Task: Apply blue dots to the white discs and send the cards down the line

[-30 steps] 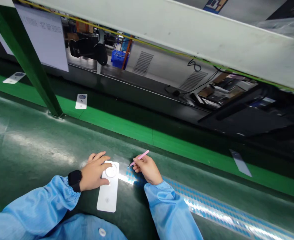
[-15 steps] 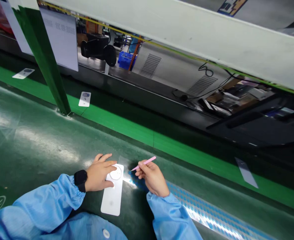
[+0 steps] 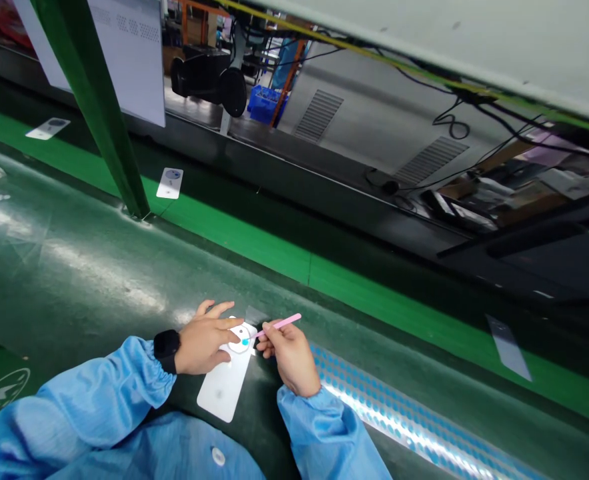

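Note:
A white flat rectangular card (image 3: 223, 388) with a round raised part near its far end lies on the dark green bench in front of me. My left hand (image 3: 204, 345), with a black watch on the wrist, rests on the card's far end, fingers stretched over it. My right hand (image 3: 287, 353) pinches pink tweezers (image 3: 279, 325). The tweezer tip holds a small blue dot sticker (image 3: 245, 342) over the round part of the card.
A long strip of blue dot stickers (image 3: 399, 417) runs from my right hand to the lower right. A green conveyor belt (image 3: 254, 240) behind the bench carries similar white cards (image 3: 169, 183). A green post (image 3: 104, 113) stands at the left, and a clear film piece (image 3: 508, 347) lies on the belt.
My right hand has moved left from the sticker strip to the card, and a blue dot now sits at the tweezer tip over the card's round part. The view shifted slightly.

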Demonstrator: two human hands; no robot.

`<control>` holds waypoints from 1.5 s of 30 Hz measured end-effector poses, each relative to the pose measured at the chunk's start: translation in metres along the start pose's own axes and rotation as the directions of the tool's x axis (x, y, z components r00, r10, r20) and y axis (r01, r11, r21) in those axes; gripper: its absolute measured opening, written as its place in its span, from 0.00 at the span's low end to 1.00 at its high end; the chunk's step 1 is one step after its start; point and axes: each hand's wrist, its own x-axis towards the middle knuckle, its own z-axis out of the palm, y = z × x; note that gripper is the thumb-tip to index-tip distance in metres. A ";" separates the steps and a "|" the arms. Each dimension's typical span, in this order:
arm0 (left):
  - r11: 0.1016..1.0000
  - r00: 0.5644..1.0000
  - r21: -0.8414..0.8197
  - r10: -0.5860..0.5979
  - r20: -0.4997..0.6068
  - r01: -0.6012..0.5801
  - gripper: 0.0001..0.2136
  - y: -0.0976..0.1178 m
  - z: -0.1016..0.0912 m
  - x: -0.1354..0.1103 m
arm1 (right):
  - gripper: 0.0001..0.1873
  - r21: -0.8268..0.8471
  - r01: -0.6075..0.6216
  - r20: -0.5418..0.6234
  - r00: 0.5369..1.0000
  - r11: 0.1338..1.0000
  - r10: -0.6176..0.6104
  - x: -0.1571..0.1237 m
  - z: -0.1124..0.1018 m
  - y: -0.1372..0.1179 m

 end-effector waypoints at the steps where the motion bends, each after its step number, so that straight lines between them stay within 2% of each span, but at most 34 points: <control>1: 1.000 1.000 0.002 0.005 -0.009 -0.005 0.14 0.000 0.000 0.000 | 0.29 -0.005 0.006 0.000 1.000 1.000 -0.006 0.000 0.000 0.001; 26: 1.000 0.996 -0.022 0.020 -0.087 -0.022 0.14 0.002 0.000 -0.003 | 0.27 -0.070 0.057 -0.030 0.998 0.996 -0.059 0.000 0.001 0.008; 45: 0.997 0.997 0.074 0.020 -0.078 -0.014 0.10 0.009 0.003 -0.005 | 0.27 -0.147 0.112 -0.015 0.993 0.983 -0.115 -0.001 0.002 0.012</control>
